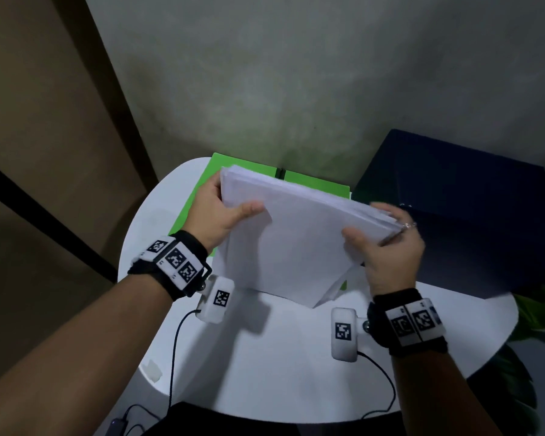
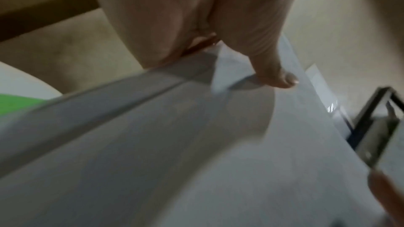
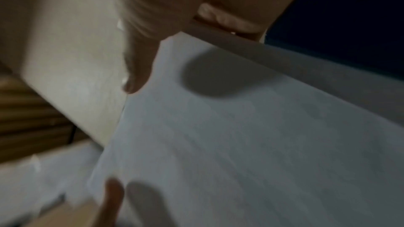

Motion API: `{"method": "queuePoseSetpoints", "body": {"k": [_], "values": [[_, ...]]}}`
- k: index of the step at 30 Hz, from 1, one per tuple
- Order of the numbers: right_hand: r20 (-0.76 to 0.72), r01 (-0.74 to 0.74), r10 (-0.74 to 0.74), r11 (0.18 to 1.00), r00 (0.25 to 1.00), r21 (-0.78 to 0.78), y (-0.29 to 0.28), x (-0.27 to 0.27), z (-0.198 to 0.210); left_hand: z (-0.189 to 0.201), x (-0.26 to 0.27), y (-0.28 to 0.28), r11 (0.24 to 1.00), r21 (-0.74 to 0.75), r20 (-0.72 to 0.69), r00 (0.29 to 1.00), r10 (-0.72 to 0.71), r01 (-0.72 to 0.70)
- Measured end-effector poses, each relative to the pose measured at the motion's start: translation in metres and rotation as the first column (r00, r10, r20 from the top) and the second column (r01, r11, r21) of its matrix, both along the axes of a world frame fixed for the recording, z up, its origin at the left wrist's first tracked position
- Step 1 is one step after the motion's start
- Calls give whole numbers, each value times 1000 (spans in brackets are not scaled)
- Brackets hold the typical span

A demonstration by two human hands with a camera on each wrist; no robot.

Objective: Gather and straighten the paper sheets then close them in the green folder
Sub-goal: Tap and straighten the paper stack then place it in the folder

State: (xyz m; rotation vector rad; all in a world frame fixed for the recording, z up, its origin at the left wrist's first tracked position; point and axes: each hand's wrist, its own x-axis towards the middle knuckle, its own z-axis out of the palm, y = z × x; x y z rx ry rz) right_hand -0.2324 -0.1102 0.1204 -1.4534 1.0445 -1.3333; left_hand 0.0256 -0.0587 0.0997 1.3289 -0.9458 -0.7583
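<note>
Looking down from the head view, the stack of paper sheets (image 1: 296, 234) was held tilted above the round white table (image 1: 265, 357), its lower corner down near the table top and its top edge raised toward the far edge. The left hand (image 1: 216, 212) clamped the stack's left side, thumb across the front sheet and fingers behind. The right hand (image 1: 387, 247) gripped the right side the same way, a ring (image 1: 408, 225) on one finger. The green folder (image 1: 195, 199) lay open and flat at the table's far edge, mostly hidden behind the sheets. A dark blue box (image 1: 460, 215) sat at the table's right edge. In the left wrist view, blurred, the thumb (image 2: 271, 68) pressed on the white sheets (image 2: 196, 161), with a sliver of green at the left. In the right wrist view, also blurred, the thumb (image 3: 140, 68) lay at the sheets' (image 3: 251, 144) edge, fingers curled behind.
</note>
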Motion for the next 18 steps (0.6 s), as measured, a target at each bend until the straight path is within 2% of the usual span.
{"method": "queuePoseSetpoints", "body": {"k": [2, 3, 7, 12, 15, 18], "values": [[-120, -62, 62, 998, 991, 8, 1, -2, -8, -7, -5, 6, 995, 71, 45, 997, -66, 63], [-145, -44, 44, 999, 988, 0, 2, -1, -11, -9, -7, 8, 993, 85, 51, 995, -82, 77], [-19, -6, 7, 999, 1000, 49, 1, 9, -6, -3, -13, 9, 994, 89, 12, 998, -59, 58], [33, 6, -5, 1000, 999, -19, 5, 7, 4, 1, -14, 15, 1000, 13, -32, 999, 17, -17], [-38, -14, 16, 999, 999, 38, 7, -1, -7, -13, -14, 24, 993, 108, -8, 999, -45, 46], [-25, -15, 19, 989, 1000, 147, 11, 2, -12, -23, -19, 24, 983, 166, -8, 997, -82, 82]]}}
